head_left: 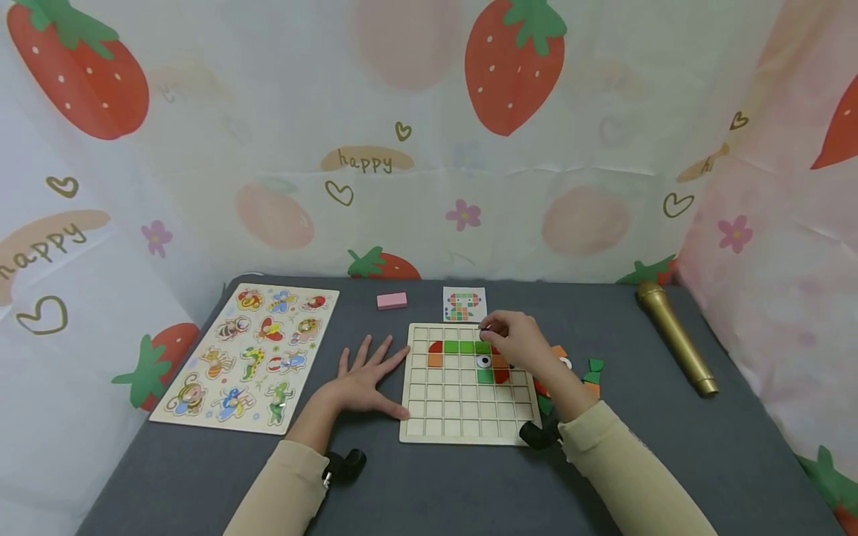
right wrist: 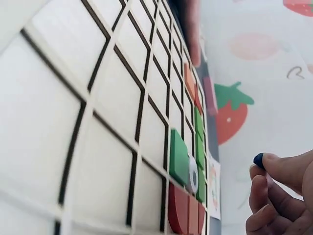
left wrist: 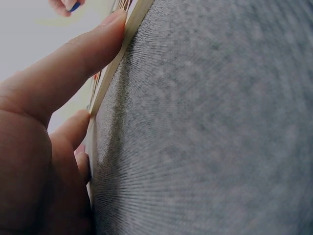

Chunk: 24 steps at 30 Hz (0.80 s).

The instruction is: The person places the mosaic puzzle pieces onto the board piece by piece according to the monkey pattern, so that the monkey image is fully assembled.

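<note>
Over the far edge of the pale wooden grid board (head_left: 453, 409), right of its middle, the person's right hand (head_left: 512, 341) pinches a small dark blue piece (right wrist: 259, 160) between thumb and forefinger; the fingers hide most of it, so its shape and long axis cannot be told. The right wrist view shows the piece raised, apart from the board. The relation that seems to matter is between this pinch and the row of three bright green square tiles (head_left: 465, 347): the row lies just toward the person and to the left, its length running along the board's far edge, and the right hand is the nearer one. At the row's left end sit a red rounded tile (head_left: 436, 347) and an orange square tile (head_left: 435, 360); below its right end is a white eye tile (head_left: 483, 362). The left hand (head_left: 365, 387) has its fingers spread apart, thumb and forefinger tips touching the board's left edge. Beyond the board lie a printed pattern card (head_left: 464, 304) and a pink rectangular block (head_left: 392, 301); right of it, loose coloured tiles (head_left: 593, 388) and, farther, a gold cylindrical object (head_left: 678, 341); left of it, a cream insect-picture puzzle board (head_left: 243, 345).
</note>
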### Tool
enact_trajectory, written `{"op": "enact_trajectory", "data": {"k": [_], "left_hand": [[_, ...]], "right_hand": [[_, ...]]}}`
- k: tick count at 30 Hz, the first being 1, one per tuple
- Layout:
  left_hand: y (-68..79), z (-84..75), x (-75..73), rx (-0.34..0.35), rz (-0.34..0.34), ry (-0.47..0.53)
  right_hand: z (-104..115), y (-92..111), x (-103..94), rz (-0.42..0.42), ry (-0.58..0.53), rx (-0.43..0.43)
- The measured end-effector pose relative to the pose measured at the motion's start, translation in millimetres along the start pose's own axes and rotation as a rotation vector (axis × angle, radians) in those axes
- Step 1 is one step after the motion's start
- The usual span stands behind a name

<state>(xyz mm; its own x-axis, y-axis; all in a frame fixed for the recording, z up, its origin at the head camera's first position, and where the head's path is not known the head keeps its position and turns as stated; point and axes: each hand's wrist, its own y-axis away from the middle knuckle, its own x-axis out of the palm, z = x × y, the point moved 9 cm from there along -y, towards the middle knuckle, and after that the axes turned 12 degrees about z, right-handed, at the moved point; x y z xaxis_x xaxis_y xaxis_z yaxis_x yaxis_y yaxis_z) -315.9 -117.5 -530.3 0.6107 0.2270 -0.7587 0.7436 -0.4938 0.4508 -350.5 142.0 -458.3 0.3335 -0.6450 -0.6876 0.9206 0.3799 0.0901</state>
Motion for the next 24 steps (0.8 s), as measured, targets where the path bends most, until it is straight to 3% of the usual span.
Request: {"op": "enact_trajectory", "data": {"k": [9, 24], "left_hand": [[-0.2, -0.3, 0.0, 0.0, -0.003, -0.01], [1.7, -2.0, -1.6, 0.003, 0.004, -0.015]], "right_hand": [[11.4, -12.0, 25.6, -0.007, -0.082, -0.009], [42.1, -36.9, 66.9, 0.083, -0.037, -0.066]]}}
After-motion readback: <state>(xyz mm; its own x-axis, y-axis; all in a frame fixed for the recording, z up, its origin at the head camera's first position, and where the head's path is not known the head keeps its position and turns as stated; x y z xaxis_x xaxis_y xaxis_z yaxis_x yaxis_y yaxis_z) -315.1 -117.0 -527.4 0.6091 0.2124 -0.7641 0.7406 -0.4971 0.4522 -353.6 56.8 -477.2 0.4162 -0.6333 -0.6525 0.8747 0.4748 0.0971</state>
